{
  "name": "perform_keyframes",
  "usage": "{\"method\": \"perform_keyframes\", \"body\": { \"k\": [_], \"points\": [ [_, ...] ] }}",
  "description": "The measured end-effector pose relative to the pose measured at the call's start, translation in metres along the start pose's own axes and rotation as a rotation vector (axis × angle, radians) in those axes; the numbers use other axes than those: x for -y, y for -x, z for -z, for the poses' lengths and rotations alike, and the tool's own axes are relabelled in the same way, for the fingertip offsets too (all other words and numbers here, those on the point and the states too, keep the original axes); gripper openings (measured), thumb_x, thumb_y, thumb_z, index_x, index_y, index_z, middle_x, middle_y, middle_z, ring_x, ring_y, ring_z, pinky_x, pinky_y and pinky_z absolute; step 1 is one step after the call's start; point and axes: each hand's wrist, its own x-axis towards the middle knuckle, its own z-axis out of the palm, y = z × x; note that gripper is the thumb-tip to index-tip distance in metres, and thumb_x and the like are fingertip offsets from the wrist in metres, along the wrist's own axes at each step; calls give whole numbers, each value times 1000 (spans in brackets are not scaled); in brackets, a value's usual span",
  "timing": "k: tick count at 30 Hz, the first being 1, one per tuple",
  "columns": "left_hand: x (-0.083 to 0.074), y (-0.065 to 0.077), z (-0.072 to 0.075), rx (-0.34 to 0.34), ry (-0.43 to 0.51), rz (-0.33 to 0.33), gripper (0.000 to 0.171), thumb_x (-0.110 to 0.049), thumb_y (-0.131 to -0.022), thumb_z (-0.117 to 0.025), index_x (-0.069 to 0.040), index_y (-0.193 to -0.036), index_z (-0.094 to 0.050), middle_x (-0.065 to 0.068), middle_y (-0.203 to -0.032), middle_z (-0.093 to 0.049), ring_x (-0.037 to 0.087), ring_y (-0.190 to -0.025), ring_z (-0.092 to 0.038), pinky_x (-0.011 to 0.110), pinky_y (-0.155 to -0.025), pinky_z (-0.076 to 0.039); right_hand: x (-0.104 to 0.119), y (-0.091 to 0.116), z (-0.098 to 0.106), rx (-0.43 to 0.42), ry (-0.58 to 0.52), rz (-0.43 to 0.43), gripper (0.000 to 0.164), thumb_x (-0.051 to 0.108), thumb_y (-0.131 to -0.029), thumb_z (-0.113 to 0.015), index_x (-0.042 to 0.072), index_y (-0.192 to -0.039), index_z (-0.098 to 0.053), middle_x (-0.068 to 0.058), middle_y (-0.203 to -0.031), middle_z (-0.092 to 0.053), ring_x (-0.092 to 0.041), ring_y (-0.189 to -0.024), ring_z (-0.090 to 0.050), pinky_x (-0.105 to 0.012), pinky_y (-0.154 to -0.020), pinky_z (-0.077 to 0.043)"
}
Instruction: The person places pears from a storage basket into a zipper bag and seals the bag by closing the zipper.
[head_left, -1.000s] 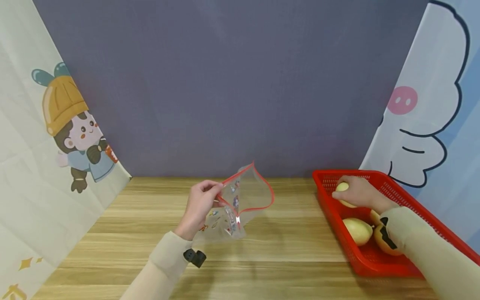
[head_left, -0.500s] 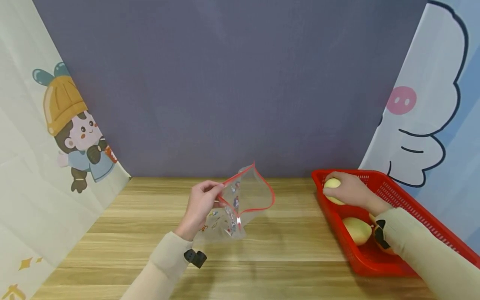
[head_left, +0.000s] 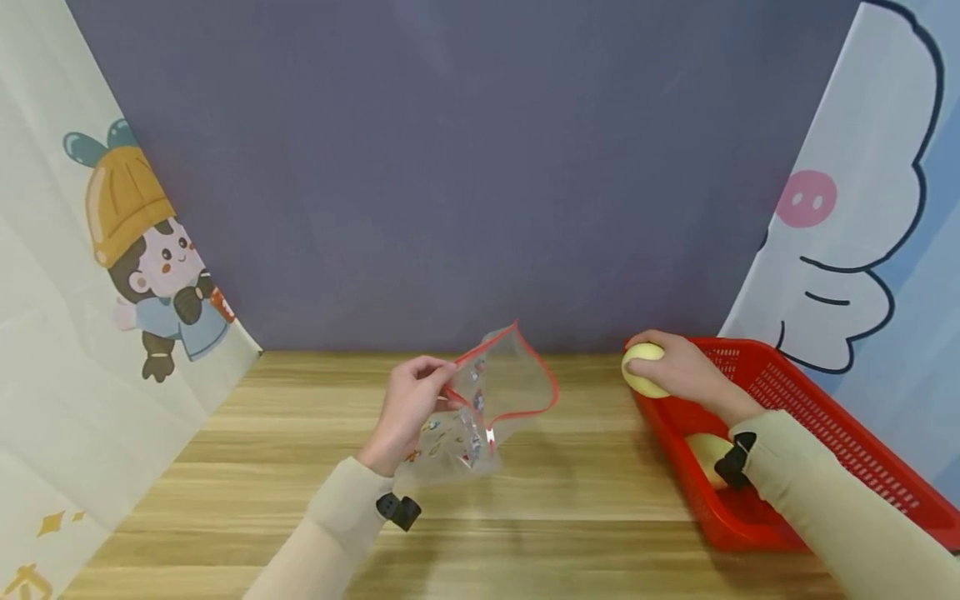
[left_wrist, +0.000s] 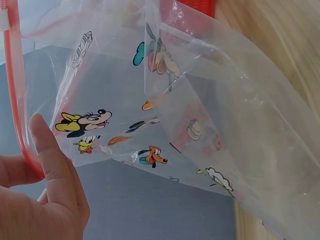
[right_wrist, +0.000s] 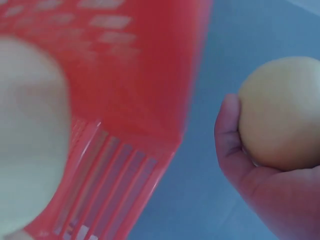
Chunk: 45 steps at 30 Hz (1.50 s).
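Note:
My left hand point(head_left: 408, 408) pinches the red zip edge of a clear zip bag point(head_left: 517, 387), thumb against fingers. The bag's mouth gapes toward the right, and its lower part hangs close over the table. Cartoon prints on its film show in the left wrist view. My right hand point(head_left: 686, 371) grips a smooth, round, pale yellow fruit point(head_left: 641, 387) at the far left corner of the red basket point(head_left: 693, 492). In the right wrist view, thumb and palm wrap the fruit point(right_wrist: 282, 115) beside the basket wall.
Another pale yellow fruit point(head_left: 705, 458) lies in the basket, partly hidden by my right wrist. The wooden table point(head_left: 585, 492) ends at a grey backdrop point(head_left: 450, 183). Printed cloths point(head_left: 60, 350) hang on both sides.
My right hand has moved left with the fruit, from inside the basket to over its far left rim. The left hand and bag have shifted slightly right in view.

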Motion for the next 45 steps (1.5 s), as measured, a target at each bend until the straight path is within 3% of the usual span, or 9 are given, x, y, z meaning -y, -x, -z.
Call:
{"method": "perform_keyframes", "body": {
  "k": [12, 18, 34, 45],
  "points": [
    [-3, 0, -6, -11, -1, -21, 17, -10, -100, -64, 5, -108, -68, 12, -89, -59, 17, -70, -61, 31, -62, -63, 27, -2, -7, 8, -103, 31, 30, 27, -91, -67, 15, -118, -67, -8, -96, -64, -25, -79, -56, -34, -68, -49],
    [-3, 2, -6, -23, -6, -40, 17, -10, -101, -63, 4, -108, -68, 13, -90, -59, 18, -70, -62, 32, -62, -63, 44, -6, -9, -3, -162, 55, 31, 24, -92, -67, 13, -121, -66, -12, -108, -63, -27, -84, -56, -35, -69, -51],
    [-6, 5, -10, -26, -8, -57, 18, -9, -101, -62, 7, -108, -66, 13, -93, -59, 17, -69, -61, 31, -62, -63, 85, 1, -20, -114, -311, 166, 35, 13, -87, -70, 7, -121, -67, -16, -118, -63, -27, -87, -55, -31, -64, -52],
    [-5, 5, -11, -14, -19, -56, 19, -9, -101, -63, 7, -110, -66, 13, -93, -59, 17, -69, -61, 30, -62, -63, 105, 3, -31, -146, -381, 238, 38, 14, -87, -72, 11, -124, -66, -13, -122, -62, -29, -91, -56, -36, -67, -55]
  ]
}}
